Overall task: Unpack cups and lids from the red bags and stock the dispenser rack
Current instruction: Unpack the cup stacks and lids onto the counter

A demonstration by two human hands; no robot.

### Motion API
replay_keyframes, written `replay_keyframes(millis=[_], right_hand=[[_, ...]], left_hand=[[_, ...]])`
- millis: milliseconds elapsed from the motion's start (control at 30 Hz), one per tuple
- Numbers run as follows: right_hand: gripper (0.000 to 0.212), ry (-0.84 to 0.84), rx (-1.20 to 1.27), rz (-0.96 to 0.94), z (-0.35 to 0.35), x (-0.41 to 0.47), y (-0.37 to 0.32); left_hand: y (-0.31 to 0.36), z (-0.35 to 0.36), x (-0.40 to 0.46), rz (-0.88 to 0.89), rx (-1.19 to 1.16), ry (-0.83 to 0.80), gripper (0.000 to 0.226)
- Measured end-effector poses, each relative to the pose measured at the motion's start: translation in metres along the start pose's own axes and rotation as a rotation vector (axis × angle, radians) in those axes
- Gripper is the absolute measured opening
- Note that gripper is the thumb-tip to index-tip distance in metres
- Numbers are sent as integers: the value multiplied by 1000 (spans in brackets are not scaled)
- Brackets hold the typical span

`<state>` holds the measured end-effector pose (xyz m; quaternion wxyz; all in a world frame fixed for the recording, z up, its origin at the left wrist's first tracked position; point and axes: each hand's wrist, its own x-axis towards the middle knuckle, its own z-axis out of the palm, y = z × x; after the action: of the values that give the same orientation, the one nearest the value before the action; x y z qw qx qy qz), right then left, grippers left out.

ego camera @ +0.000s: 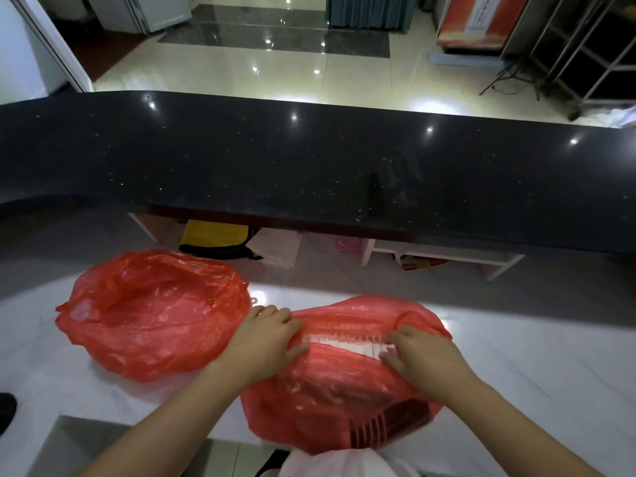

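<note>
Two thin red plastic bags lie on the white marbled bench (537,356). The left red bag (151,315) sits open and slumped. The right red bag (344,380) lies near the bench's near edge, torn open along a stack of white ribbed cups (344,344). The left hand (266,339) and right hand (418,352) each have their grip pinched on the plastic beside the tear.

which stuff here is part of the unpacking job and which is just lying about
Part of the job:
- red bag under both hands, torn open
- stacked white rims showing through its gap
- second red bag, open and slumped
- left hand and right hand, spreading the plastic

Just lying about:
- black counter
- yellow and black bag beneath it
- metal rack on the floor
</note>
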<state>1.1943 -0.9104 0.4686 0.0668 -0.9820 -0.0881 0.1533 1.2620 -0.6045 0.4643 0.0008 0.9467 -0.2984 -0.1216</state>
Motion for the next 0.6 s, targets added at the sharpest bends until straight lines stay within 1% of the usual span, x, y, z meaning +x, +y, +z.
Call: replay_keyframes(millis=[67,100,167,233,267,300,367,400,433,500,567,600], right_hand=[[54,-43,-18,56,5,-13,10],[60,-68,-24,81,9,-20,14],[75,-126,-30,139,17,-35,23],[90,-156,-27,180,26,-48,29],[92,-159,-24,198,30,-53,31],[89,-159,-27,218,33,-55,34],[66,-155,-30,243,39,-56,43],[55,-152,9,249,41,-57,47],[50,-147,77,248,42,-58,51],[48,-148,222,233,40,-63,55],[42,-122,263,231,31,-69,54],[37,-106,223,232,25,-71,53]], left_hand=[[-2,1,-1,-17,-32,42,33],[-3,2,-2,-38,-60,60,30],[-6,0,-2,-102,-140,98,28],[-15,-2,-1,-217,-233,137,28],[-22,-2,1,-286,-243,140,30],[-30,-3,4,-353,-247,128,30],[-46,-3,11,-465,-284,77,27],[-53,-2,16,-506,-312,40,27],[-58,0,20,-524,-343,-11,27],[-62,8,30,-498,-395,-124,28],[-57,14,37,-485,-469,-189,25],[-55,15,39,-481,-521,-202,25]])
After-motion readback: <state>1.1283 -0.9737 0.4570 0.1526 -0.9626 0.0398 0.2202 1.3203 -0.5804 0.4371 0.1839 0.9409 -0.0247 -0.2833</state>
